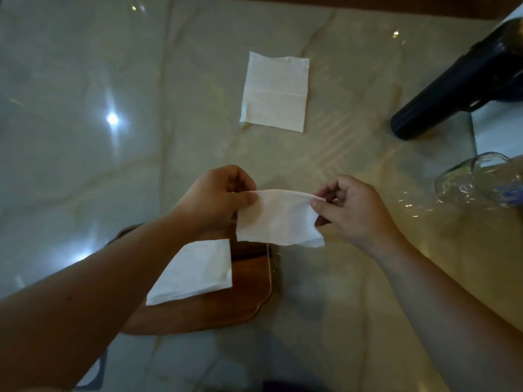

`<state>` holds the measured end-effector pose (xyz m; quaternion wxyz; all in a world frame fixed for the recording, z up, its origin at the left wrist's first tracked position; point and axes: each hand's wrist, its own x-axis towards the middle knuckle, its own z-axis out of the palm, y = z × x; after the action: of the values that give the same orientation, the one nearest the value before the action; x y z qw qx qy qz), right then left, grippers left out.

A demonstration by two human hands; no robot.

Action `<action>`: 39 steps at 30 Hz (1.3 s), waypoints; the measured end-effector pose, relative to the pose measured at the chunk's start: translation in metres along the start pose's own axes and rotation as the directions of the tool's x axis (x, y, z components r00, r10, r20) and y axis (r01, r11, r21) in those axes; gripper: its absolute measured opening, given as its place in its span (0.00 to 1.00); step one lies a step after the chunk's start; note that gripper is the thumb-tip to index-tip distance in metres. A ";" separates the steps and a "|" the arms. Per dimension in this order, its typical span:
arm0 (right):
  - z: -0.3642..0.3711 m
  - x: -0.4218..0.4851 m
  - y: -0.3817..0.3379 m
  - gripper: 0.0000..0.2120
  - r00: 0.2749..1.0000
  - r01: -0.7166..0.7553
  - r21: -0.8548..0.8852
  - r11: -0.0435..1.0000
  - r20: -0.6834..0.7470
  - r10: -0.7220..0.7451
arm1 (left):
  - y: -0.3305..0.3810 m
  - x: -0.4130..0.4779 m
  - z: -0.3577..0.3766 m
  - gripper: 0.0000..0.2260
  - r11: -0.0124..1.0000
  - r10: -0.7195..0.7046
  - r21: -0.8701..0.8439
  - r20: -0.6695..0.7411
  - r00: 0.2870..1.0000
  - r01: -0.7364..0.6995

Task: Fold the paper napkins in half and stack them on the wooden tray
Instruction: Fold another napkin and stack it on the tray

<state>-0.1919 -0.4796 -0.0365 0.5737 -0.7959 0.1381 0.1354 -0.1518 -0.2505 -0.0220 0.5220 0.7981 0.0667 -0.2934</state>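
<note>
Left hand (pixel 215 199) and right hand (pixel 351 210) pinch the top edge of a white folded paper napkin (pixel 278 222), held above the brown wooden tray (pixel 249 287) by the glossy tabletop (pixel 85 137) edge.

Table: I see glossy marble top (pixel 85 94).
Tray (pixel 249 292): near edge.
Flat napkin (pixel 274 91): beyond tray.
Hair dryer (pixel 452 86), glass jar (pixel 478 179): right of tray.

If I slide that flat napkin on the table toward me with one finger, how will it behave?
The flat napkin will probably bunch rather than slide whole: the held napkin sags limply between the left hand and right hand. It looks very light, so the glossy table may let it skid.
</note>
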 end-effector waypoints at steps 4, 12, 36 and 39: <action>0.045 -0.005 -0.008 0.06 0.995 -0.012 -0.006 1.000 0.095 0.012 | -0.032 -0.025 -0.038 0.05 0.997 -0.057 -0.049 -0.070 0.996 0.054; 0.113 -0.022 -0.009 0.09 0.977 -0.003 -0.100 0.995 0.214 0.024 | -0.088 -0.067 -0.079 0.06 0.992 -0.082 0.083 -0.119 0.989 0.092; 0.109 -0.013 -0.008 0.10 0.919 0.393 -0.640 0.660 0.289 -0.267 | -0.091 -0.055 -0.084 0.06 0.642 0.306 0.743 -0.024 0.952 -0.188; 0.097 0.002 -0.013 0.11 0.913 0.408 -0.664 0.627 0.286 -0.291 | -0.071 -0.034 -0.076 0.11 0.600 0.293 0.777 0.011 0.956 -0.193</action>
<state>-0.1909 -0.3842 -0.0556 0.2453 -0.9532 -0.1264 0.1238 -0.1784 -0.1463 -0.0388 0.1617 0.9611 -0.1435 -0.1721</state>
